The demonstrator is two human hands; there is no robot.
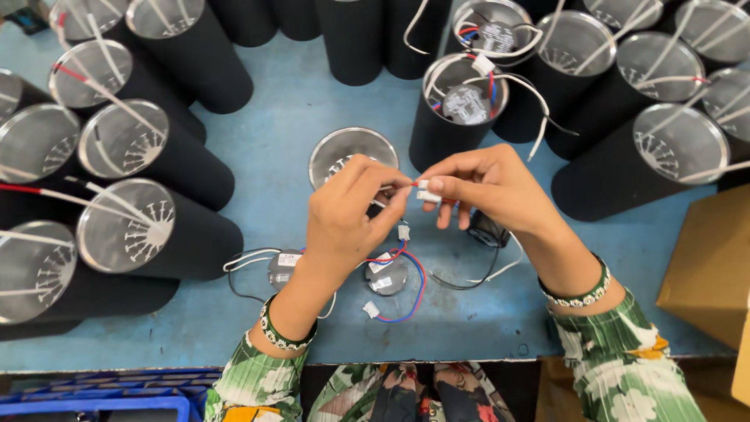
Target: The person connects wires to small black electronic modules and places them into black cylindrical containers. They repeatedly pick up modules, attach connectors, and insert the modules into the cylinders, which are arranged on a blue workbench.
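While both hands pinch a small white plug [426,191] above the blue worktop [273,117], left hand [348,211] and right hand [488,184] together, two wired discs [388,275] lie loose below; most black tubes [160,230] look unwired.

Brown cardboard box [707,270] at right table edge; perhaps small white labels [380,264] on discs.

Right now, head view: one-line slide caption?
Left hand and right hand pinch a small white connector above round driver modules on a blue table.
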